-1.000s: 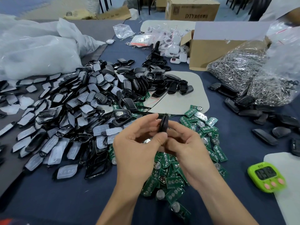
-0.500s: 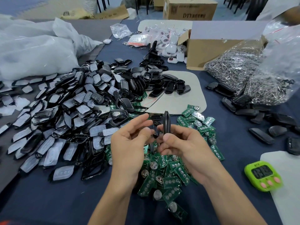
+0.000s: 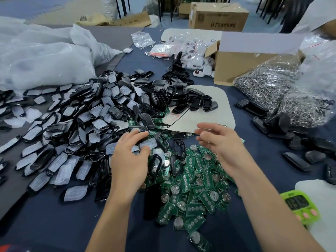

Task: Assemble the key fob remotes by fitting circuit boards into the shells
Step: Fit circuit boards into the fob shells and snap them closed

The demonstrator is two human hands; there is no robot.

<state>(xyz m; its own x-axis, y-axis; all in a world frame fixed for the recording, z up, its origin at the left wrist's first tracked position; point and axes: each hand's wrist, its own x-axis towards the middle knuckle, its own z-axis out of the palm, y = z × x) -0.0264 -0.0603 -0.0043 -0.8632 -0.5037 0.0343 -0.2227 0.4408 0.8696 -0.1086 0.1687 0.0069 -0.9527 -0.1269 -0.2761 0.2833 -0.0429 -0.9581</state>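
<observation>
My left hand (image 3: pixel 130 159) down on edge of shell pile (image 3: pixel 87 124), fingers curved over shells there; grip or mere touch, cannot tell. My right hand (image 3: pixel 218 142) hovers empty, fingers loose, above green circuit boards (image 3: pixel 192 186) heaped just beside shells.

Workshop counter, storage floor behind.
A dark blue cover lies over the counter (image 3: pixel 54 224), grey along its left side. Beyond, a blue-grey floor (image 3: pixel 36 10) carries a printed cardboard box (image 3: pixel 218 17) and thin black furniture legs (image 3: pixel 123 6); the light is even.
</observation>
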